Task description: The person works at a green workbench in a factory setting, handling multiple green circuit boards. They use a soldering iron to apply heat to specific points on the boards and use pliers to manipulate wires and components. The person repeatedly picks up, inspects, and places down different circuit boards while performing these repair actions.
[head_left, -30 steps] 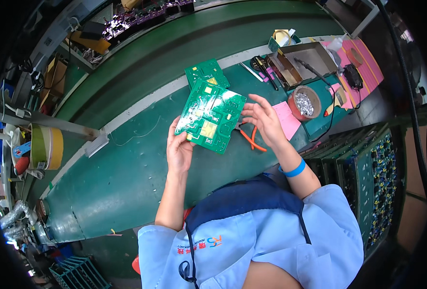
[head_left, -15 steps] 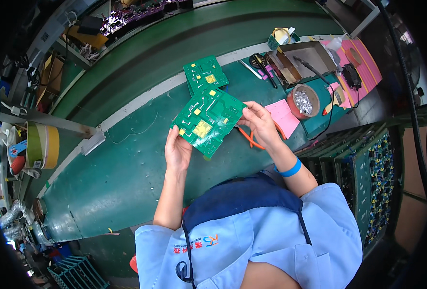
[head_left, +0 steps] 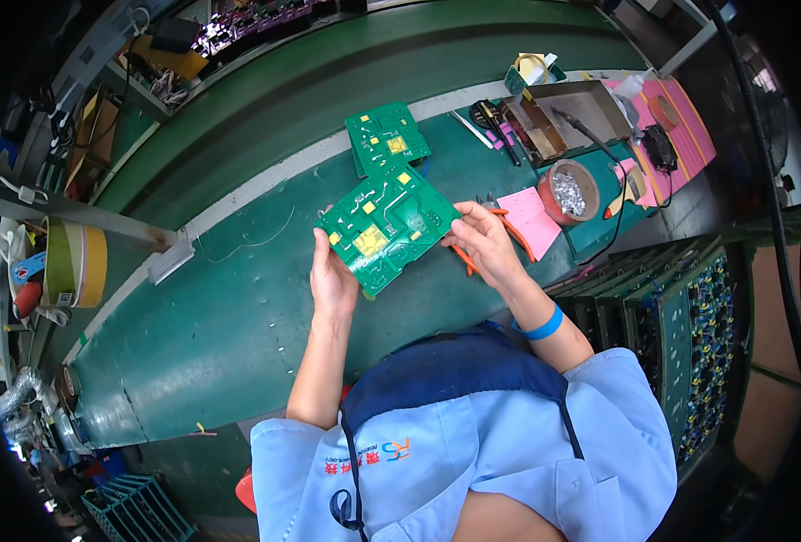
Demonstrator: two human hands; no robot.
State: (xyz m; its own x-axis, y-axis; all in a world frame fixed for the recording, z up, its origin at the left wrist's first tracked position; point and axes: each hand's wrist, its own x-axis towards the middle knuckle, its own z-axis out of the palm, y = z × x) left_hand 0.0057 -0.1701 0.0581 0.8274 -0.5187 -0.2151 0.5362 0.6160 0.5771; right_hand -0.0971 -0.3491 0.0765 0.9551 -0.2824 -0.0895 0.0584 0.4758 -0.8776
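Both hands lift a green circuit board (head_left: 387, 226) mid-frame, tilted up for a look. The left hand (head_left: 331, 275) pinches its lower edge; the right hand (head_left: 484, 242) pinches the right edge, orange cutters (head_left: 515, 237) beneath it.

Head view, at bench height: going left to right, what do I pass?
Roll of yellow tape → left hand → green circuit board held up in both hands → right hand → pink pad → red bowl of metal bits → black cable.
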